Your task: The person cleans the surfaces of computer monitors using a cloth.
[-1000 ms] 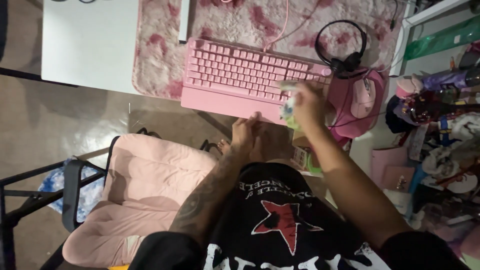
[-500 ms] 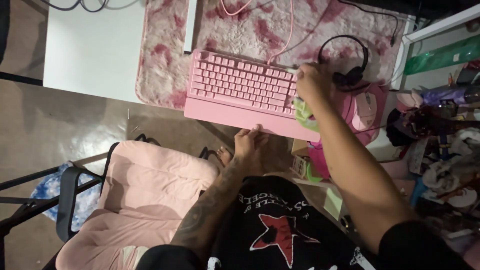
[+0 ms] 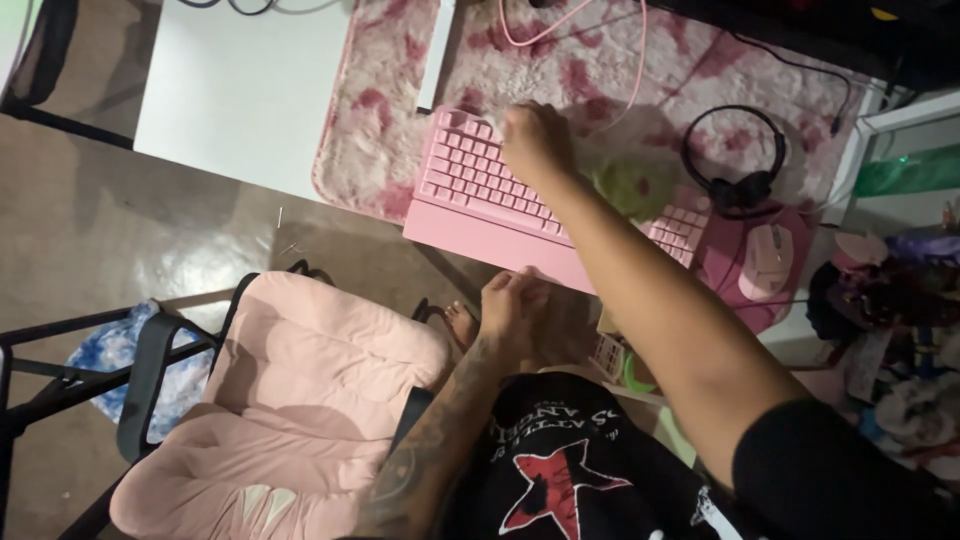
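Observation:
A pink keyboard (image 3: 480, 180) with a pink wrist rest lies on a fluffy pink-and-white mat (image 3: 580, 70) on a white desk (image 3: 240, 90). My right hand (image 3: 535, 140) is a closed fist over the keyboard's upper middle keys. A pale green cloth (image 3: 628, 185) trails from it along the forearm, over the keys. My left hand (image 3: 510, 300) is at the wrist rest's front edge, fingers curled on it. A bare foot shows just beside this hand, under the desk edge.
Black headphones (image 3: 735, 165) lie right of the keyboard, by a pink mouse (image 3: 768, 260) on a pink pad. A pink cushioned chair (image 3: 300, 390) stands at lower left, a blue cloth (image 3: 100, 360) on the floor behind it. Cluttered shelves (image 3: 900, 300) fill the right.
My right hand has swept leftward across the keyboard with the cloth, from the right end to the upper middle. My left hand stays at the front edge. The view has shifted.

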